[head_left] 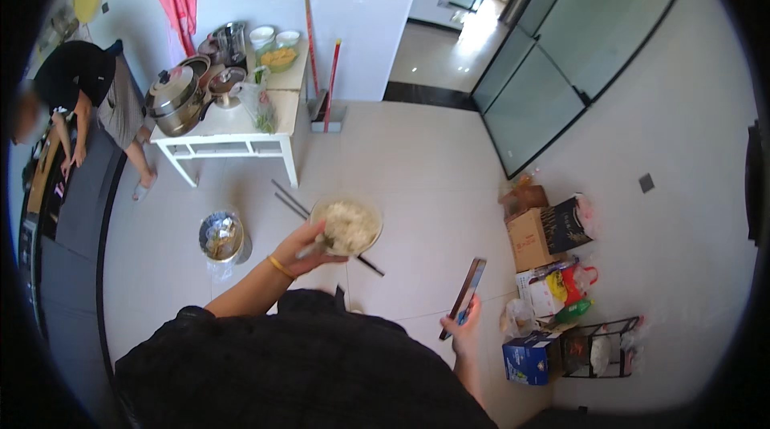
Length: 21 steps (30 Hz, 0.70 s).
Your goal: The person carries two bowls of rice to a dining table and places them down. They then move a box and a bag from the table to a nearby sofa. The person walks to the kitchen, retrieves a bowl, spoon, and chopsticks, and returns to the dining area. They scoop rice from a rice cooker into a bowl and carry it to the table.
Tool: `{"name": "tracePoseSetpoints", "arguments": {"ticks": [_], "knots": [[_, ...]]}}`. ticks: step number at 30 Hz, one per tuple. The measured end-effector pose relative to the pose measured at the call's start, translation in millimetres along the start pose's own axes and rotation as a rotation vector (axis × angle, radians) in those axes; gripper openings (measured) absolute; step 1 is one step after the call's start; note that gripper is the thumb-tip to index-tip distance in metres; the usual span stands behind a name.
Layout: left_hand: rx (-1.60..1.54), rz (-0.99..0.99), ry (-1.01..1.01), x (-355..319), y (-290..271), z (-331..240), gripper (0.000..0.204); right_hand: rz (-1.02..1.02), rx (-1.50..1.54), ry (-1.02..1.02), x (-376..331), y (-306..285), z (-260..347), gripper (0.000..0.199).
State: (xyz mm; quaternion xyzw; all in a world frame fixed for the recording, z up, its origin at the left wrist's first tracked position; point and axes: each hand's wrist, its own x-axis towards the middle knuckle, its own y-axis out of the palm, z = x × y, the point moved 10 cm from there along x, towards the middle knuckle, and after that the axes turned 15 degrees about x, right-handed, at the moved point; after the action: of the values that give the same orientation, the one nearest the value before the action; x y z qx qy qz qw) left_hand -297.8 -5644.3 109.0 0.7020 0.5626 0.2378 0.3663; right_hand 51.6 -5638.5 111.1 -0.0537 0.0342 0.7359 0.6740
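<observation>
My left hand point(309, 250) holds a bowl of white rice point(346, 225) out in front of my chest, with a pair of dark chopsticks point(321, 224) pinned under the bowl and sticking out on both sides. A gold bangle sits on that wrist. My right hand point(463, 325) grips a phone point(465, 294), held low to the right and tilted on edge.
A white table point(233, 128) by the wall carries steel pots point(176, 96), bowls and greens. A lined bin point(220, 238) stands on the tiled floor. Cardboard boxes point(541, 232), bags and a wire rack point(601, 345) line the right wall. Another person point(88, 84) leans over a dark counter at the left.
</observation>
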Motion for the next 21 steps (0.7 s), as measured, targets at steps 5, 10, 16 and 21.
{"name": "tracePoseSetpoints", "arguments": {"ticks": [5,10,16,21], "knots": [[-0.202,0.035,-0.103,157.6,-8.5,-6.2,0.053,0.013,0.081,0.059,135.0,9.4,21.5,0.089],[-0.081,-0.023,-0.016,276.2,-53.2,-52.5,0.053,0.042,-0.126,-0.140,279.9,41.9,53.7,0.092],[0.097,0.019,-0.195,474.4,-54.5,-92.7,0.052,-0.252,-0.782,-0.310,445.7,7.1,139.2,0.090],[0.084,0.129,-0.303,621.0,-31.1,-88.1,0.052,-0.433,-0.776,-0.357,550.1,-30.1,169.3,0.087]]}}
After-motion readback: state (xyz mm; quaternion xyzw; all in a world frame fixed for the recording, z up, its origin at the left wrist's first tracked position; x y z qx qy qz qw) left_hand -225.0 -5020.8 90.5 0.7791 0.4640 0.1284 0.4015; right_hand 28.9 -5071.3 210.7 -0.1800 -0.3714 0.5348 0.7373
